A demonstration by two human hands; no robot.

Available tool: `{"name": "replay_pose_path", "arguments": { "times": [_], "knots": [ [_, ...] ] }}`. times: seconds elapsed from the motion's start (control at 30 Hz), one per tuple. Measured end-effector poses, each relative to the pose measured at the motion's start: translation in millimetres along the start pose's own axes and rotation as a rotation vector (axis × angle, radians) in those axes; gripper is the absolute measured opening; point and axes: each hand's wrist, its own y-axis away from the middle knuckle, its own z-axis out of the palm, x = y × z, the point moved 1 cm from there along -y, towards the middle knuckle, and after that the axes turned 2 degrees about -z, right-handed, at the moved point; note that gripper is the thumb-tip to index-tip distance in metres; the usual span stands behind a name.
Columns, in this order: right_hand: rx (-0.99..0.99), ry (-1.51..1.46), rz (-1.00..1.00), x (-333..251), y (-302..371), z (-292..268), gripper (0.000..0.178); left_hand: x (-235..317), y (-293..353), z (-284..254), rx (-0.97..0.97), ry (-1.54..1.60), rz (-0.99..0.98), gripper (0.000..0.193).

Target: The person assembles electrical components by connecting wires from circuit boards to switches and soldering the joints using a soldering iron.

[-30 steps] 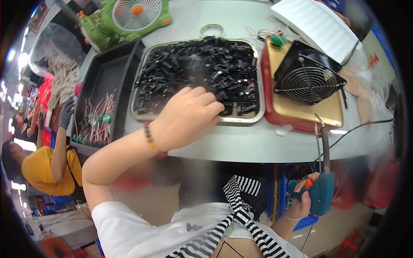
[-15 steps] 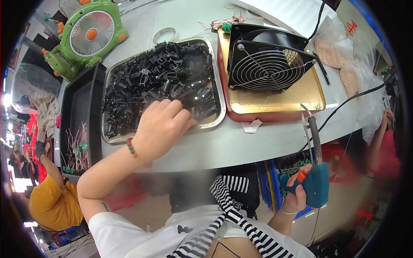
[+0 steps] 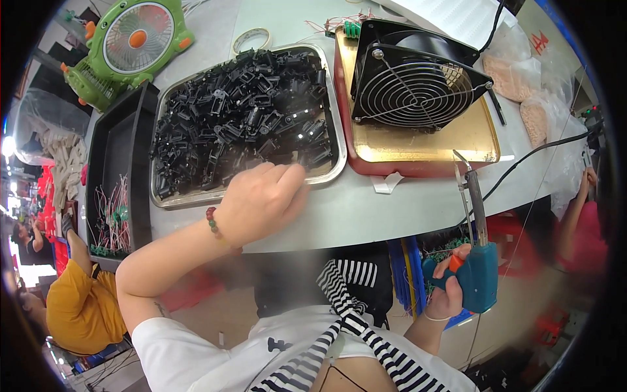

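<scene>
My left hand (image 3: 262,204) hovers at the front rim of a metal tray (image 3: 337,147), its fingers curled together. The back of the hand hides its fingertips, so whatever they pinch, if anything, is not visible. Small black plastic housings (image 3: 219,108) are heaped in the tray. At the right, below the table edge, my right hand (image 3: 446,299) grips a teal soldering gun (image 3: 480,281). Its bent tip and a thin feed tube point upward, near the front right corner of a red tin with a gold top (image 3: 385,151).
A black square fan with a wire guard (image 3: 418,95) stands on the tin. To the left are a black bin (image 3: 121,147) holding wired parts and a green toy-shaped fan (image 3: 137,42). A tape roll (image 3: 251,40) lies behind the tray. A black cable (image 3: 542,150) crosses the right side. Co-workers sit at both sides.
My left hand has drawn back from over the tray toward me and slightly right, fingers still curled. My right hand keeps hold of the soldering gun in nearly the same place.
</scene>
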Motion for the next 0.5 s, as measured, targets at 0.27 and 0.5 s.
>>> {"name": "replay_pose_path", "arguments": {
  "times": [0.27, 0.5],
  "knots": [
    [0.084, 0.055, 0.080, -3, 3, 2, 0.055, 26, 14, 4, -0.149, 0.215, -0.093, 0.026],
    [0.045, 0.013, 0.047, -2, 3, -5, 0.055, -4, 18, -9, -0.173, 0.330, 0.169, 0.028]
  ]
}}
